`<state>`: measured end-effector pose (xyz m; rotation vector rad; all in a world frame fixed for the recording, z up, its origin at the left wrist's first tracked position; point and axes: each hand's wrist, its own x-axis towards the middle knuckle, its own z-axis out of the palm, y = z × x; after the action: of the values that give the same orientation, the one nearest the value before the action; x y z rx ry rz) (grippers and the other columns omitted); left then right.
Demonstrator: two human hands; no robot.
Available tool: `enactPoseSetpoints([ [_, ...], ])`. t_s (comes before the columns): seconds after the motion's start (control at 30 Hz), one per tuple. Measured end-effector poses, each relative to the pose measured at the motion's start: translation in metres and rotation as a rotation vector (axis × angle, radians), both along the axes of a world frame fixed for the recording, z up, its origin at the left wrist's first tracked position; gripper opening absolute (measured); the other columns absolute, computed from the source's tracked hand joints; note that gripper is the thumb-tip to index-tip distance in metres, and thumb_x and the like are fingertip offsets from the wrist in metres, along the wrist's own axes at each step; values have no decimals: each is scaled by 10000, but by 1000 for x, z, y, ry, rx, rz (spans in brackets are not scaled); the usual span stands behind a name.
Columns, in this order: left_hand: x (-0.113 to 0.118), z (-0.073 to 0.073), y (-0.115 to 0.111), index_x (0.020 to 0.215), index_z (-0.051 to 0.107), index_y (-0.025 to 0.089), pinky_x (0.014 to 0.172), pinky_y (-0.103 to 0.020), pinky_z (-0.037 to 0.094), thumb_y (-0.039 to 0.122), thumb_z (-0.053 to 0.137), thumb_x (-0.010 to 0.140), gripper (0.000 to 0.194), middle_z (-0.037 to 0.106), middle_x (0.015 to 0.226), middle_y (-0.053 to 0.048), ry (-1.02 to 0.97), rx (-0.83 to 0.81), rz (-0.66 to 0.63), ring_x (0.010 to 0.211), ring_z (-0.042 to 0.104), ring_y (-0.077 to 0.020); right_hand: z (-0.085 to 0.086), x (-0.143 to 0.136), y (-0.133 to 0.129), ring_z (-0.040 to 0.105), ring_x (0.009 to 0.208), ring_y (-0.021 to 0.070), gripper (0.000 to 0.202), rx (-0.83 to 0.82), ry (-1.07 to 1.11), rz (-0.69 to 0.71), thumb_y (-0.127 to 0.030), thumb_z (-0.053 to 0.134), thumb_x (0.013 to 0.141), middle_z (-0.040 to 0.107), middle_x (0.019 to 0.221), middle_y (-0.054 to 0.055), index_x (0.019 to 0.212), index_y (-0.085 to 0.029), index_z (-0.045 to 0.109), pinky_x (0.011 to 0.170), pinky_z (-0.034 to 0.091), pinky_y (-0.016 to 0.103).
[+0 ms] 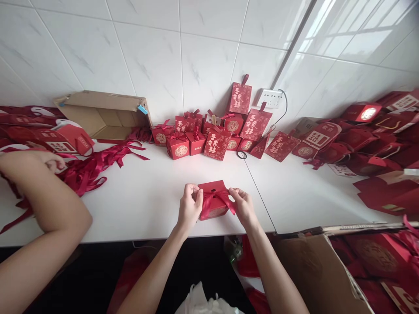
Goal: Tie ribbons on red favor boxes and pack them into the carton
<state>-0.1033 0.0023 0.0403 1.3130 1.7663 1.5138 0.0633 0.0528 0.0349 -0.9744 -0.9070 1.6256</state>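
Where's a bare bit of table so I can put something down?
The white table is bare between the ribbon pile and left hand, and between the right hand and red packaging at far right. It's crowded along the tiled wall, with boxes and tags.

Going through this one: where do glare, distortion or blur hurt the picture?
Head view: window light glares in streaks off the glossy white wall tiles at upper right; the round gold emblem on a red box there looks washed out; a bare forearm at far left looks stretched, likely by the wide lens; the bowed red ribbon between the hands shows no obvious motion blur.
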Motion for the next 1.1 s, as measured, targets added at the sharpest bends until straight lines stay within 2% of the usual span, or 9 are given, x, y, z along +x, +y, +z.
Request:
enactPoseSetpoints([
  [0.17,-10,8,1,948,453,213,679,-294,498,438,474,825,258,580,869,-33,-87,-121,-86,794,603,-166,4,20,3,579,966,210,313,147,-133,-76,-495,582,782,586,866,40,716,-189,582,850,511,376],
  [0.27,-11,9,-3,1133,424,209,823,-348,500,458,555,775,456,499,1158,-98,-47,-118,-183,1072,539,-219,6,23,-4,555,1027,204,285,333,-308,48,-481,551,820,582,1000,56,827,-199,586,913,483,384],
  [0.37,-12,6,-7,1247,361,233,945,-388,452,439,611,747,596,412,1286,-106,46,-57,-326,1177,477,-239,5,16,-16,553,1046,212,286,485,-489,137,-457,549,831,555,1081,73,985,-216,554,884,504,403],
  [0.5,-21,6,-7,1266,400,238,999,-388,415,466,448,852,476,408,1321,-100,78,-57,-391,1234,431,-241,5,2,-40,482,1148,268,397,890,-844,-180,-422,616,801,461,1179,130,1110,-209,488,918,470,469],
  [0.6,-30,16,1,1177,506,221,1043,-393,368,421,324,907,382,469,1261,-85,121,-35,-356,1238,423,-221,10,-13,-54,411,1224,317,458,1271,-1061,-116,-419,648,784,451,1228,150,1162,-213,494,967,399,511],
  [0.67,-33,25,9,1048,584,218,1058,-388,348,367,355,900,311,504,1210,-71,204,-3,-382,1230,426,-211,11,-24,-57,416,1227,310,369,1395,-1146,-56,-344,619,825,499,1211,143,1154,-213,518,987,353,512],
  [0.77,-31,35,20,874,632,218,1042,-385,361,309,449,858,205,539,1160,-56,335,-15,-483,1188,467,-211,8,-37,-53,533,1088,223,165,1386,-1106,-116,-184,537,878,602,1064,89,1039,-209,563,986,334,452],
  [0.87,-26,39,25,824,626,220,994,-386,401,284,514,822,129,559,1134,-40,414,-62,-553,1097,532,-206,4,-41,-48,581,922,157,137,1356,-984,-174,-114,483,891,636,869,24,910,-219,569,970,337,400],
  [1.1,-19,41,25,790,594,204,909,-339,462,262,536,807,84,567,1081,-46,384,-73,-576,997,579,-185,6,-32,-51,573,805,148,112,1376,-806,-72,-107,518,850,606,759,0,838,-214,548,971,322,445],
])
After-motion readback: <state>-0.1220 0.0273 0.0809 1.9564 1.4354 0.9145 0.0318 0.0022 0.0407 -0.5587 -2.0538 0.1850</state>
